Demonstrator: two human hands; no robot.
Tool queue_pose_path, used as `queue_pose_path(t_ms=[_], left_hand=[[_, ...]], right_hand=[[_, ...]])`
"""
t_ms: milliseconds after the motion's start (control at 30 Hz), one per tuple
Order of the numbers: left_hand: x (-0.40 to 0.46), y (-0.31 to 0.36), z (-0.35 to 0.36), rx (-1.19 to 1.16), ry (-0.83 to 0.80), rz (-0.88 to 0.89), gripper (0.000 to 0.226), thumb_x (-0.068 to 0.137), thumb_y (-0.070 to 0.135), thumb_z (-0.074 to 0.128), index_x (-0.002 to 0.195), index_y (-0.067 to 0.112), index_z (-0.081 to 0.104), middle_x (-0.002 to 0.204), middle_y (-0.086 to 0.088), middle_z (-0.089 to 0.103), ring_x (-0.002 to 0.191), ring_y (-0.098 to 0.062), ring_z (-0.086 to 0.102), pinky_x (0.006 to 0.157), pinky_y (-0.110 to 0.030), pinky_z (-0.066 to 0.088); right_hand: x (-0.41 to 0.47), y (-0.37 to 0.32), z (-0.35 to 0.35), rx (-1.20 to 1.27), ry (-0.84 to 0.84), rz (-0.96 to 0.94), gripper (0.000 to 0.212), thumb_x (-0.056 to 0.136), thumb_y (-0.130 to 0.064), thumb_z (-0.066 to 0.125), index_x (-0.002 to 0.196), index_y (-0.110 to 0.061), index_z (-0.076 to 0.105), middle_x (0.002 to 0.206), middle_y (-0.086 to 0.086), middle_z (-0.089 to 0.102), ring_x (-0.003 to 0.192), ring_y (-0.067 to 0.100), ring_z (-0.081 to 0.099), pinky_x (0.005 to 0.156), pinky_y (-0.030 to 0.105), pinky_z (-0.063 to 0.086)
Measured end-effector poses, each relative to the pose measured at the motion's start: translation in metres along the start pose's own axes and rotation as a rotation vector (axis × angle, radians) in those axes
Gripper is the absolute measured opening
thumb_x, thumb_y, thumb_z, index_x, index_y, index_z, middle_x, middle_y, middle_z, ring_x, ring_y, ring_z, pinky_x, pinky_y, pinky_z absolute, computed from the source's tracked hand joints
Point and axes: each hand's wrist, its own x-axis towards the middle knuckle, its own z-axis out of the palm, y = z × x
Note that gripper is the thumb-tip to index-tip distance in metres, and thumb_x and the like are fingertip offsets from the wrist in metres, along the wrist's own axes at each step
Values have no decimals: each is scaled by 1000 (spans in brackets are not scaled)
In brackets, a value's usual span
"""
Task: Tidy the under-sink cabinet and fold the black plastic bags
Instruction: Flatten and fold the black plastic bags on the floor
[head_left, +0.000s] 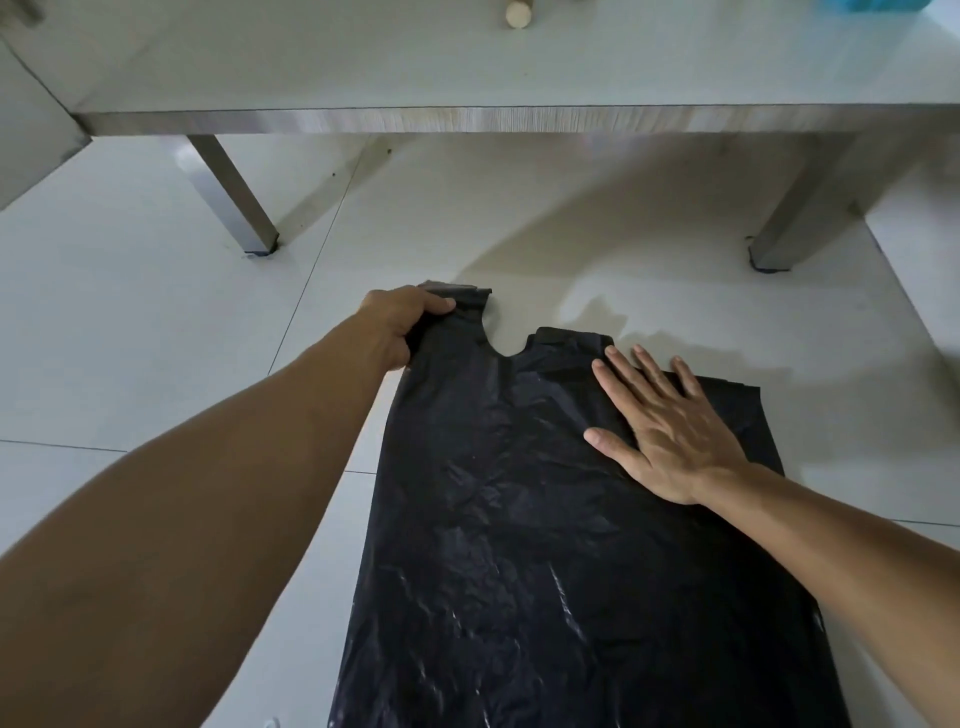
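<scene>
My left hand (400, 325) pinches the black plastic bag's (519, 519) far-left handle (457, 301); my right hand (670, 431) presses flat, fingers spread, on its right side.

Table legs (236, 195) flanking open floor (519, 218)

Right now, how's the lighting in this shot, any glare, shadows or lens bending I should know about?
Head view: dim, cool light; the crinkled black plastic bag shows streaky glare on its near part, its folds otherwise hard to read; soft shadows spread on the pale tiled floor under the brushed metal table; the wide lens bends the table edge and stretches the forearms; the left hand and right hand look sharp.
</scene>
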Motion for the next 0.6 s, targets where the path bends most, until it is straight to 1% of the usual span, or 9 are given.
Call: queue_pose_path(t_ms=[100,200,300,367,433,500,567,600], left_hand=[[-7,3,-9,-6,-70,47,43,72,-6,74,114,-4,64,107,-19,70,83,-28,70,56,-32,57],[-13,2,-17,-9,-131,94,32,76,-8,69,108,-3,65,107,-18,68,92,-27,66,66,-33,58],[-16,3,-24,29,-140,148,27,76,-9,68,102,-2,65,107,-16,66,97,-25,62,71,-32,54],[-21,4,-27,87,-152,183,30,76,-11,66,104,0,67,104,-13,68,95,-22,61,76,-30,52],[-28,3,-29,173,-161,227,39,75,-13,64,110,4,70,104,-10,69,94,-20,60,82,-30,48],[-36,1,-31,247,-133,292,42,73,-15,66,109,6,71,105,-9,70,90,-19,60,79,-26,47],[-44,-5,-33,307,-77,361,47,71,-16,69,110,9,70,97,-6,68,81,-15,60,69,-18,45],[-47,-9,-35,329,-56,394,53,70,-16,71,115,11,68,92,-5,66,76,-13,59,65,-15,45]], right_hand=[[0,1,0,-1,4,1,89,81,-78,-18,154,-28,-15,161,-5,-21,150,18,-16,122,49,-4],[-1,1,0,-6,-2,2,88,82,-77,-15,154,-28,-15,161,-6,-21,150,18,-16,122,49,-3],[-1,-1,-2,-6,-11,2,87,83,-76,-13,155,-27,-14,161,-6,-21,150,18,-17,122,48,-4],[-1,-1,-3,-9,-24,2,87,83,-76,-13,155,-27,-15,161,-6,-22,149,18,-17,122,48,-5],[-1,-1,-4,-14,-34,4,88,82,-76,-14,154,-27,-17,161,-5,-22,149,18,-18,122,48,-5],[-1,-2,-5,-19,-44,5,89,80,-76,-16,154,-27,-18,161,-5,-23,149,18,-19,122,49,-5],[-1,-2,-6,-29,-66,6,90,79,-77,-17,153,-26,-19,160,-4,-24,149,18,-20,121,50,-6],[-1,-2,-7,-42,-75,7,90,79,-77,-17,153,-26,-19,160,-4,-24,149,19,-21,121,51,-8]])
